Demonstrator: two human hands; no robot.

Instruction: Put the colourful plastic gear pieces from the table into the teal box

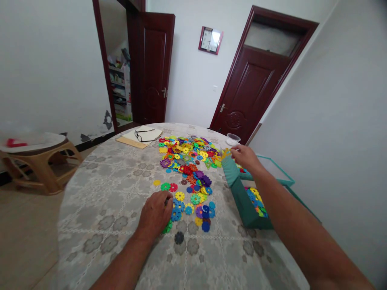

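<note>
My left hand [155, 213] rests on the table with its fingers curled, beside blue snowflake-shaped plastic discs [176, 214] and a green disc [167, 227] partly beneath it. What those fingers hold, if anything, is hidden. My right hand [245, 156] reaches across the far corner of a teal box [238, 201], thumb and fingers pinched together. Yellow pieces [225, 153] lie right by its fingertips; I cannot tell whether they are gripped. A large heap of mixed-colour discs [187, 150] spreads over the middle of the table, trailing toward me.
The round table has a grey patterned cloth [99, 201]. Eyeglasses [139, 136] lie on paper [148, 135] at the far left, and a clear bowl [233, 139] stands at the far right. More discs [255, 197] fill the box. A stool [45, 165] stands left.
</note>
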